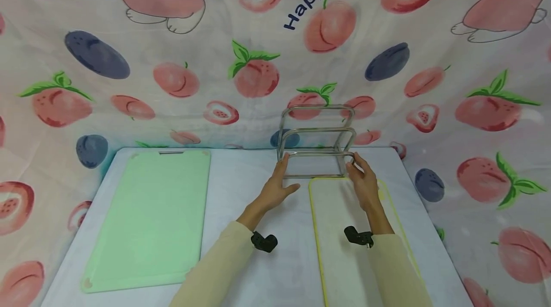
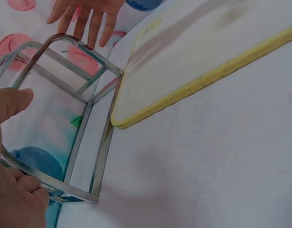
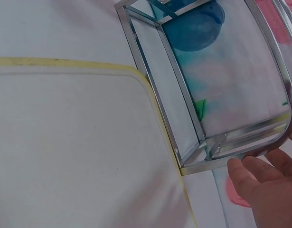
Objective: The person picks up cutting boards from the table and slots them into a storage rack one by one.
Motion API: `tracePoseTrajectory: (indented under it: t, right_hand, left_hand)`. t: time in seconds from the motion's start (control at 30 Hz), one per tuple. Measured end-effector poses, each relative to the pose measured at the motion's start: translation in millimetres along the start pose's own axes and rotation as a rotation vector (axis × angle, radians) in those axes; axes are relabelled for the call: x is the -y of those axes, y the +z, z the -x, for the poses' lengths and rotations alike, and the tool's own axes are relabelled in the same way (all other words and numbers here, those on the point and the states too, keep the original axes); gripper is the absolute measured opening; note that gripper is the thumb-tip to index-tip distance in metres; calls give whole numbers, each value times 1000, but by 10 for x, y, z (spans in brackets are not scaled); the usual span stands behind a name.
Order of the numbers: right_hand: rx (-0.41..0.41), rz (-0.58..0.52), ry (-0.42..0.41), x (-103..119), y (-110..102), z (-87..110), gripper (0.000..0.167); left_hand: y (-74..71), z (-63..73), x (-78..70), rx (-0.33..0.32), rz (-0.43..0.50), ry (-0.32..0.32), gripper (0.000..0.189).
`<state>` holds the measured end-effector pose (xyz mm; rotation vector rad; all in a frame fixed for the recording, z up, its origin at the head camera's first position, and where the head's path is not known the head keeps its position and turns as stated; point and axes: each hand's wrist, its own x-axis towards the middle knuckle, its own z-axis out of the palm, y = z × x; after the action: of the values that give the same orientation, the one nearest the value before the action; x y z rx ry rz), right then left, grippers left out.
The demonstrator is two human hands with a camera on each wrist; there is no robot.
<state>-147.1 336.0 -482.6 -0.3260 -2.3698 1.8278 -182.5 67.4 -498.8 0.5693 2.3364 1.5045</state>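
Note:
A silvery metal rack with several upright loops (image 1: 316, 154) stands at the far side of the white-covered table. My left hand (image 1: 272, 192) is at its left side, fingertips at the front loop. In the left wrist view the left thumb (image 2: 17, 102) sticks out apart from the bars, while the other fingers lie beside the lower bar. At the opposite side is my right hand (image 1: 363, 182), its fingers touching the outer upright. Seen from the left wrist, those right fingers (image 2: 91, 23) are straight and spread. A white board with yellow edging (image 1: 340, 230) lies flat, its far end by the rack's base.
On the left lies a pale green cutting board (image 1: 155, 221) with a slotted handle at its far end. White cloth (image 1: 262, 273) covers the table between the two boards. A fruit-print curtain (image 1: 193, 49) hangs behind the table and along its sides.

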Motion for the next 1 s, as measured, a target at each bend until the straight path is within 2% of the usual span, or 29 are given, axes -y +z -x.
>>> tracePoseTrajectory:
  t: [0.13,0.3,0.57,1.0]
  right_hand:
    - [12,-12,-23,22,47,1,61]
    - [26,-12,-13,84,70,30,61]
    - [45,8,-6,340,139,160,58]
    - [48,6,-33,388,229,198,55]
  left_hand:
    - [-40,38,-2,-11,4,1,91]
    - [-50,67,35,-20,-2,9,91]
    - [-30,103,105,-60,-23,39,91]
    - [-106,146,142,-97,-59,12,91]
